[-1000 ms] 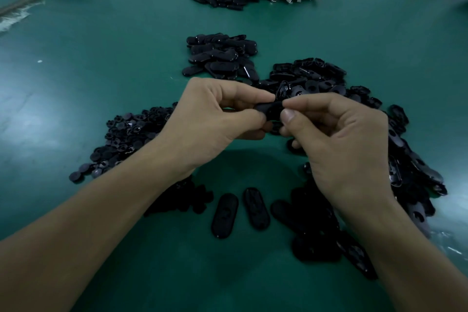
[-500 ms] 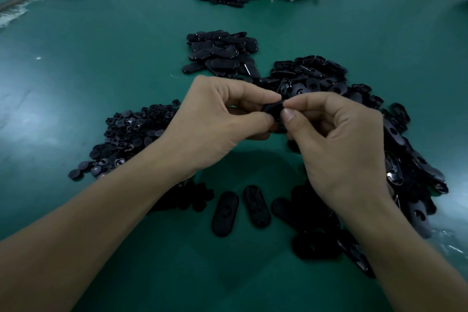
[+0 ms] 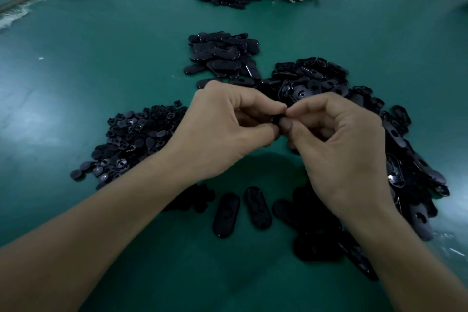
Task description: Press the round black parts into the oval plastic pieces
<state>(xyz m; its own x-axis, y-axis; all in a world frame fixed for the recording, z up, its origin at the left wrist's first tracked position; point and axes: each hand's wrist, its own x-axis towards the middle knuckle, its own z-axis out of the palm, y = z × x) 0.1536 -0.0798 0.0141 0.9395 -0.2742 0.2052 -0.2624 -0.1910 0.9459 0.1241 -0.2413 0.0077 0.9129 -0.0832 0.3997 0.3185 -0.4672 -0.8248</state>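
Item: small black piece (image 3: 276, 119), mostly hidden, pinched from both sides above the green table (image 3: 101, 63). Left hand (image 3: 228, 132): fingers curled, thumb and forefinger tips gripping it. Right hand (image 3: 339, 142): likewise curled and gripping. Left of hands: heap of round black parts (image 3: 136, 134). Behind and right: heap of oval plastic pieces (image 3: 316, 78). Nearer the wrists: two loose ovals (image 3: 226, 214) — side by side, not touching.

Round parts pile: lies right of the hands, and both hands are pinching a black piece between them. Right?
No. The head view shows the round parts pile left of the hands, beyond the left forearm. The rest holds: left hand and right hand both pinch a black piece between them.
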